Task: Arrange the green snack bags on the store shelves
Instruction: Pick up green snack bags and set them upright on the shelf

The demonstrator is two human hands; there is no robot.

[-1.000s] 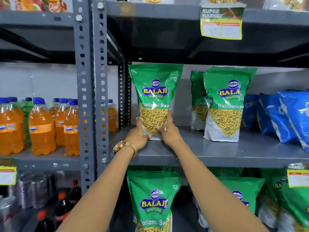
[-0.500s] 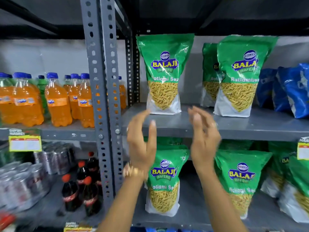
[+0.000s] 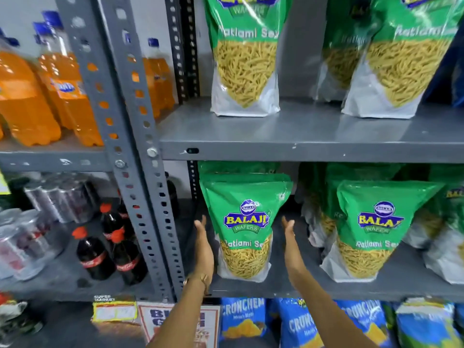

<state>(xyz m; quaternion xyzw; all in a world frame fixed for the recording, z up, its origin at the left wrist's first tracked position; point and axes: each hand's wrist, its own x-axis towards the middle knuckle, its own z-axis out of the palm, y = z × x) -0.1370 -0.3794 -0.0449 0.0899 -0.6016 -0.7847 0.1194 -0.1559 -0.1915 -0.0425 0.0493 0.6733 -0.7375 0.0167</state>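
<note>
A green Balaji snack bag (image 3: pixel 247 227) stands upright at the left end of the lower grey shelf (image 3: pixel 288 291), with more green bags stacked behind it. My left hand (image 3: pixel 204 247) is flat and open just left of this bag. My right hand (image 3: pixel 290 244) is flat and open just right of it. Neither hand grips the bag. Another green bag (image 3: pixel 369 229) stands further right on the same shelf. On the upper shelf (image 3: pixel 301 151) stand a green bag (image 3: pixel 246 59) at the left and two more (image 3: pixel 401 59) at the right.
A perforated grey upright post (image 3: pixel 130 146) stands left of the bags. Orange soda bottles (image 3: pixel 50 91), dark cola bottles (image 3: pixel 108 252) and wrapped cans (image 3: pixel 37 222) fill the left rack. Blue snack bags (image 3: pixel 301 322) line the shelf below.
My hands let go of the bag on the upper shelf and dropped to the lower shelf, on either side of the front green bag there. The view tilted down.
</note>
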